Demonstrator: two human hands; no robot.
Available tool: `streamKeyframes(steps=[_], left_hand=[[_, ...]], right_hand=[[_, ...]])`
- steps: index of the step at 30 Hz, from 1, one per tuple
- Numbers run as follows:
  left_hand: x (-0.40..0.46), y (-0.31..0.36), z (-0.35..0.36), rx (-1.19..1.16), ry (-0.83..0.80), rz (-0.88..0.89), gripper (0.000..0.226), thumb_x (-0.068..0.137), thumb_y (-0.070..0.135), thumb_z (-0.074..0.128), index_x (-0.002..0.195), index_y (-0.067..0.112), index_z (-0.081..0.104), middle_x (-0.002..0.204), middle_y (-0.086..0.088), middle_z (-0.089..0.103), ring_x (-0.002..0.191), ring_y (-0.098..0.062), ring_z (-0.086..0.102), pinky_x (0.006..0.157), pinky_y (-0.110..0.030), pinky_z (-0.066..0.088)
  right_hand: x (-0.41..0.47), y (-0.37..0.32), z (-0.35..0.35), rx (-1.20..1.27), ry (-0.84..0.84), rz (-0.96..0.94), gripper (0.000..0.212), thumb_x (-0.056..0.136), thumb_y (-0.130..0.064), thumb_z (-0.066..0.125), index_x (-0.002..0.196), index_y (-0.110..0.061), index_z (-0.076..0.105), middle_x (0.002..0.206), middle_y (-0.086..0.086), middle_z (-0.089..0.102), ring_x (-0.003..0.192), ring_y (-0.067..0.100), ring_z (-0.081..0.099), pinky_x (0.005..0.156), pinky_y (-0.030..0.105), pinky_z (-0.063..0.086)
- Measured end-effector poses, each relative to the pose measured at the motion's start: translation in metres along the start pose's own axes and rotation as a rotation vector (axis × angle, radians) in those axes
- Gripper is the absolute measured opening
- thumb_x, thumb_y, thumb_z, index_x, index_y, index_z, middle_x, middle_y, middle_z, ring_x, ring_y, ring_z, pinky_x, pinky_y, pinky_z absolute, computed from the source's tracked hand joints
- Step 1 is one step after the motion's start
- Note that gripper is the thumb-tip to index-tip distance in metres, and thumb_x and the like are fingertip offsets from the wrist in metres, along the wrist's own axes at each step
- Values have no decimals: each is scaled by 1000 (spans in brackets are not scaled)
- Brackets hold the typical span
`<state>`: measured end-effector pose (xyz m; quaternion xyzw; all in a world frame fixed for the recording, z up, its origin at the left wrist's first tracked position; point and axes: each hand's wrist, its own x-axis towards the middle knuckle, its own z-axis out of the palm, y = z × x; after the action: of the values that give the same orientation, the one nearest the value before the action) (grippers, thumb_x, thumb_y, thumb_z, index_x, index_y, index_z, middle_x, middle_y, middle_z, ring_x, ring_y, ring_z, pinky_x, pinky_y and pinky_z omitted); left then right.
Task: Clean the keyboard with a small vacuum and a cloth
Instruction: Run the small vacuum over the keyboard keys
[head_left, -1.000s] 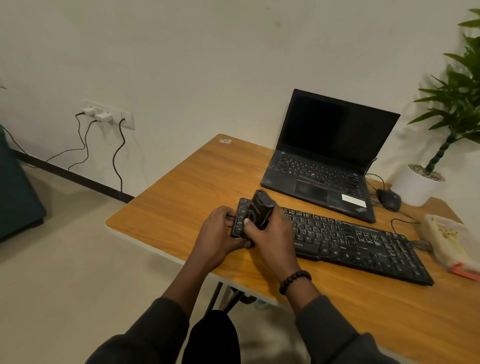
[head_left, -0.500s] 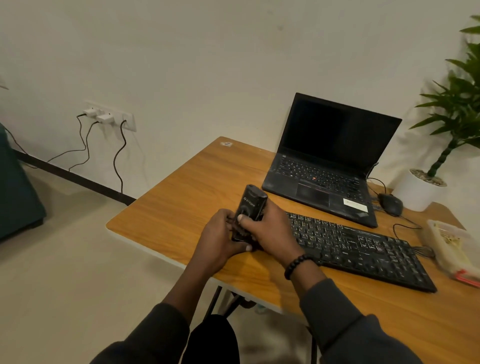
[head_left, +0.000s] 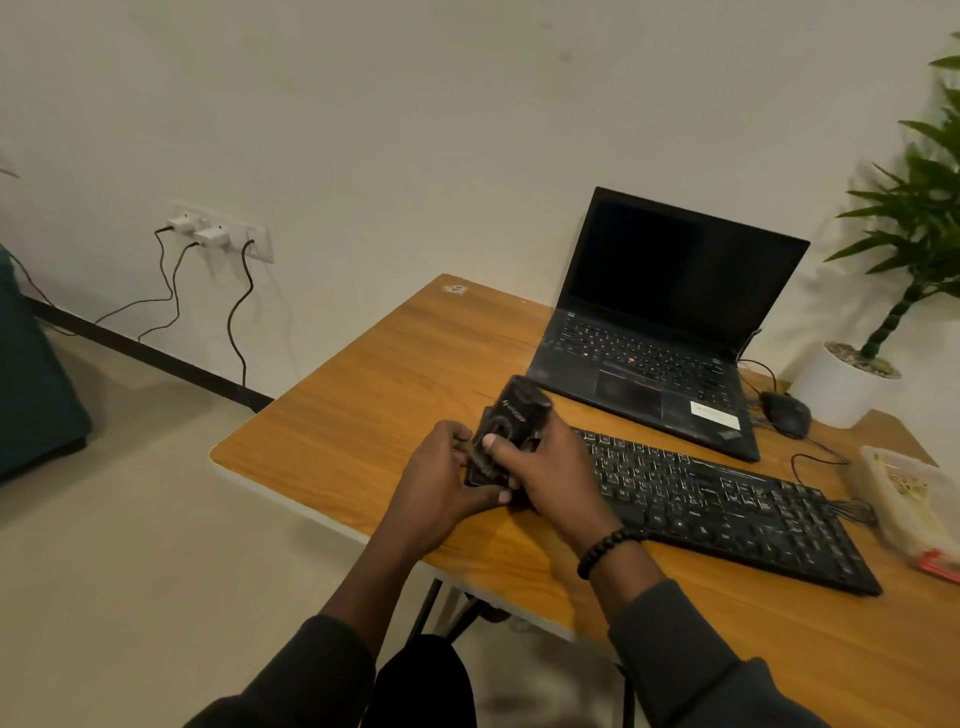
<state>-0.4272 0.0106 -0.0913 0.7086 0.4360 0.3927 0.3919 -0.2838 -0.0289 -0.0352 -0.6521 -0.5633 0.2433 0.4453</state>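
Since the earlier frame I see the handheld vacuum (head_left: 511, 423) drawn a little further off the keyboard's left end and tipped more upright. Its long axis now runs from low near the counter (head_left: 363, 384) edge up and away toward the laptop (head_left: 660, 332), blunt top end pointing that way, lower end buried between both hands. My right hand (head_left: 550, 473) wraps it from the right, thumb across the front, fingers curled round the body. My left hand (head_left: 441, 478) grips the lower part from the left; its fingers (head_left: 457, 434) curl in against the side. The keyboard (head_left: 727, 509) lies on the counter, running away to the right, its left end hidden behind my right hand. Behind it sit a mouse (head_left: 785, 413), a potted plant (head_left: 841, 384) and a plastic container (head_left: 914, 499) at the right edge.
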Motion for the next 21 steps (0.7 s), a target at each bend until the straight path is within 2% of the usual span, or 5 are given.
streamKeyframes(steps=[3,9,11,14,21], left_hand=[[0,-2,1,-2,14,-5,78,63,38,91,124,19,45,113,9,59,100,0,57,84,-23,52],[1,0,1,-29,4,-16,73,59,38,87,119,24,47,103,8,67,92,-4,65,78,-41,57],[0,-1,0,-34,2,-15,76,58,44,87,119,25,47,107,9,67,95,-3,65,80,-37,58],[-1,-1,0,-6,9,-14,75,63,39,91,121,22,47,111,12,61,98,3,58,83,-22,53],[1,-1,4,46,23,0,61,64,40,89,112,23,55,109,8,58,99,-7,58,83,-37,55]], right_hand=[[4,6,-2,-83,96,-70,33,81,-27,74,109,-27,57,99,-10,65,89,5,63,67,19,51],[3,-5,18,-152,-40,-162,31,80,-25,72,105,-30,54,98,-9,61,86,2,57,65,15,44],[8,-6,13,-131,-98,-140,32,80,-27,73,106,-31,54,98,-10,63,85,0,59,64,13,43],[10,0,-14,-139,-171,-101,38,80,-28,75,111,-33,53,101,-16,63,90,-4,59,70,15,47],[8,14,-50,-79,-94,-39,39,81,-30,76,113,-32,53,105,-15,63,95,2,61,77,23,52]])
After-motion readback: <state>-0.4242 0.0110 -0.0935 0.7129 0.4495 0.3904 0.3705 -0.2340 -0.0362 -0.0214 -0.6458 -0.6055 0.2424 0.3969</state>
